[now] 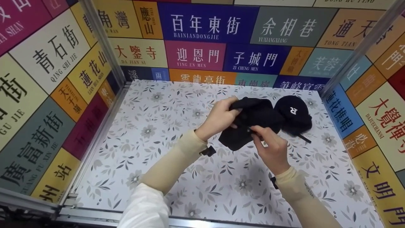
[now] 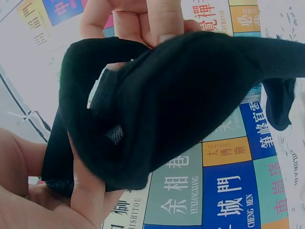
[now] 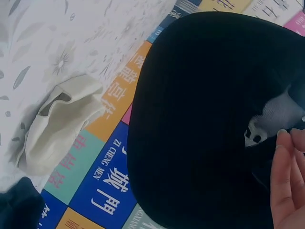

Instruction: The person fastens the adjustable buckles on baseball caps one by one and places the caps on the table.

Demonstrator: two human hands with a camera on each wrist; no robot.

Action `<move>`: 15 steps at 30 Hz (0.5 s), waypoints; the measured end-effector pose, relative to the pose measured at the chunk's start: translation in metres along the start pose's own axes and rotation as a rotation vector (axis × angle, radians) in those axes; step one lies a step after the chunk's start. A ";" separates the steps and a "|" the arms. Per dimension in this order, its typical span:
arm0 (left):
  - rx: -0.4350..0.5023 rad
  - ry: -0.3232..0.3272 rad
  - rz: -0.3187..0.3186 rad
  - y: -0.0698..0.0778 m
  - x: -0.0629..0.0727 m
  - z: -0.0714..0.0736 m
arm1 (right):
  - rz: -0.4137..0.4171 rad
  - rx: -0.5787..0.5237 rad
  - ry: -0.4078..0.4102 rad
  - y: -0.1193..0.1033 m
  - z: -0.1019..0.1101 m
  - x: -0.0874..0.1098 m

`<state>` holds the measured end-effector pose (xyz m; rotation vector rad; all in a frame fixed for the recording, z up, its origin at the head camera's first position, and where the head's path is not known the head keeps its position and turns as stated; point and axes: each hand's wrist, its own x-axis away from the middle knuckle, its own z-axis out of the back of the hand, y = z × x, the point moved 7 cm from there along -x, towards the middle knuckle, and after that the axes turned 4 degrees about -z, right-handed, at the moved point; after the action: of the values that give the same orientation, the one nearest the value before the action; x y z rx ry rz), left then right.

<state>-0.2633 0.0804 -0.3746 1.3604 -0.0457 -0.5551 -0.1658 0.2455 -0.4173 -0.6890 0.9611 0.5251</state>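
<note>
A black baseball cap (image 1: 261,115) is held above the patterned tabletop. My left hand (image 1: 218,118) grips its edge; in the left wrist view the fingers and thumb wrap round the band (image 2: 81,105). With thumb and fingertips my right hand (image 1: 272,148) pinches a small part near the cap's opening. The right wrist view shows the dark crown or brim (image 3: 195,119) large, with a pale mesh patch and label (image 3: 257,133) inside. Exactly which part the right fingertips hold is hard to make out.
A second black cap with a white R (image 1: 292,109) lies on the table to the right, its strap end (image 1: 304,138) sticking out. In the right wrist view a cream cap (image 3: 62,124) sits on the floral tabletop (image 1: 152,152). Sign-covered panels (image 1: 205,25) wall the sides and back.
</note>
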 end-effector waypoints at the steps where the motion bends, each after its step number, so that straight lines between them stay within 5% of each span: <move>1: 0.001 -0.004 -0.005 0.000 0.000 -0.001 | 0.018 0.021 0.004 -0.002 -0.001 0.000; 8: -0.045 -0.027 -0.018 -0.001 0.004 -0.006 | 0.077 0.098 0.065 -0.011 -0.001 -0.001; 15: -0.234 -0.018 -0.047 -0.005 0.006 -0.007 | -0.039 -0.118 0.022 -0.026 0.005 -0.017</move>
<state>-0.2573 0.0835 -0.3830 1.1307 0.0359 -0.5933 -0.1541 0.2297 -0.3927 -0.8193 0.9403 0.5437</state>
